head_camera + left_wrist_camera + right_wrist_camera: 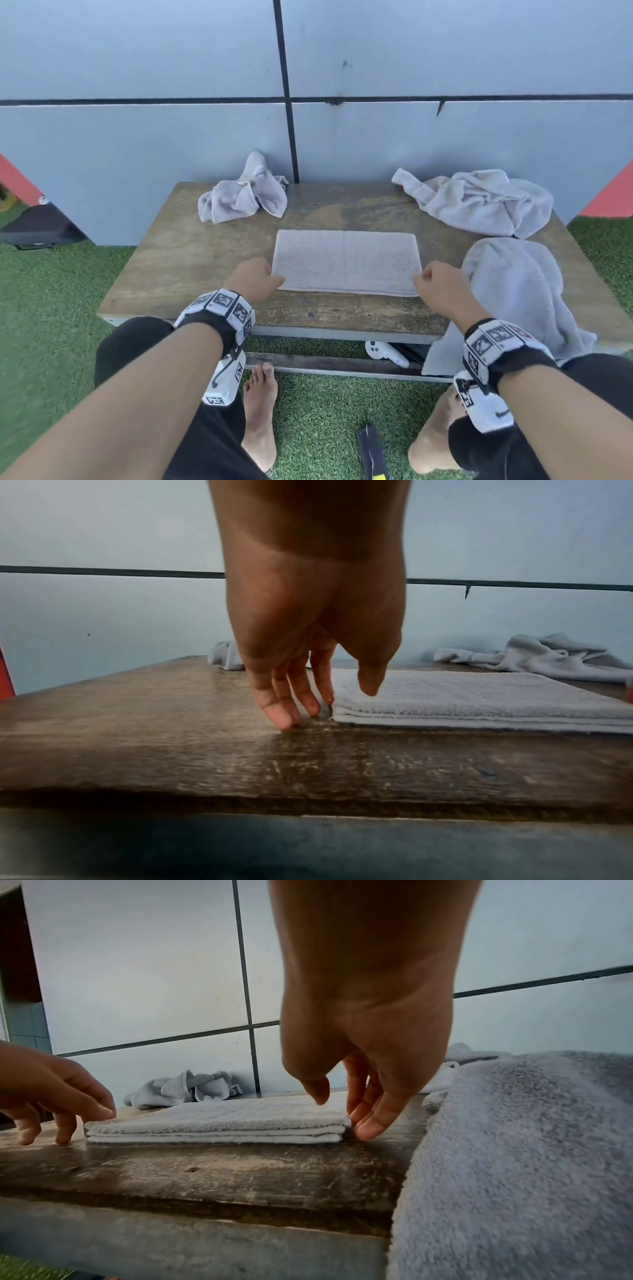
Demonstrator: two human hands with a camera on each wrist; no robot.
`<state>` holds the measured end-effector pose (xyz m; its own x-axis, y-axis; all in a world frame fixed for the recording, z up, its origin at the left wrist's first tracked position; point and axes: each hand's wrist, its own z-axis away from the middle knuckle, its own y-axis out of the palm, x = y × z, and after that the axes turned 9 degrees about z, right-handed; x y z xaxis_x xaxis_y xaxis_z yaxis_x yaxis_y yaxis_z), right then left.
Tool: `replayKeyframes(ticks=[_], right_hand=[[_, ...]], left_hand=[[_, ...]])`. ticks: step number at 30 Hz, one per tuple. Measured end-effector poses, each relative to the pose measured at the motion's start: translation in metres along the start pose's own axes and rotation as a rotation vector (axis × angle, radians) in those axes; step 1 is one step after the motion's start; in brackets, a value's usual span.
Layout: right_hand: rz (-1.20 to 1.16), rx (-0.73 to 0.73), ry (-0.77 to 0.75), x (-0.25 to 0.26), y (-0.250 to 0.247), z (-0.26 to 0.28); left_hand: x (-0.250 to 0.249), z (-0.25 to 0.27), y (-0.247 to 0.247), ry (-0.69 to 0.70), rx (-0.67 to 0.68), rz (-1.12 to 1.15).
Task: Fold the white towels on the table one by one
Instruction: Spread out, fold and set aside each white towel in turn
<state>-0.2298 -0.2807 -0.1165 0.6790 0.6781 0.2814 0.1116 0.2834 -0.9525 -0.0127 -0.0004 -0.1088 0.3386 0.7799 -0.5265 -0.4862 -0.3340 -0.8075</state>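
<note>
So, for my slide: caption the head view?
Both hands at the folded towel's near corners.

White towels [347, 262] on worn brown table [191, 260]. Pale grey wall [137, 51] crossed by black seams. Green turf [325, 411] below. Black wristbands [219, 315] with black-and-white square markers.

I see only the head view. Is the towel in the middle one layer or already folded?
Observer: Already folded. The right wrist view shows the folded towel with stacked layers along its near edge.
Operator: Does the left hand grip it?
Observer: No. The left hand has its fingertips on the table, beside the towel's corner.
Operator: And the right hand?
Observer: The right hand has its fingers at the other end, thumb raised above the towel.
</note>
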Motion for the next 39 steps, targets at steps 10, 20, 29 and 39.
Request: replayKeyframes(ticks=[10,20,29,39], right_hand=[[-0.037,-0.011,0.031,-0.004,-0.006,-0.009],[0.090,0.331,0.130,-0.001,-0.018,-0.012],[0.061,-0.086,-0.265,0.062,0.013,-0.023],[0.271,0.002,-0.383,0.090,0.072,-0.053]], left_hand=[[-0.013,-0.006,-0.001,-0.058,-0.174,0.096],[-0.012,-0.003,0.001,-0.212,-0.087,0.090],[-0.052,-0.032,0.042,0.376,-0.283,-0.043],[-0.061,-0.070,0.093,0.398,-0.052,-0.255]])
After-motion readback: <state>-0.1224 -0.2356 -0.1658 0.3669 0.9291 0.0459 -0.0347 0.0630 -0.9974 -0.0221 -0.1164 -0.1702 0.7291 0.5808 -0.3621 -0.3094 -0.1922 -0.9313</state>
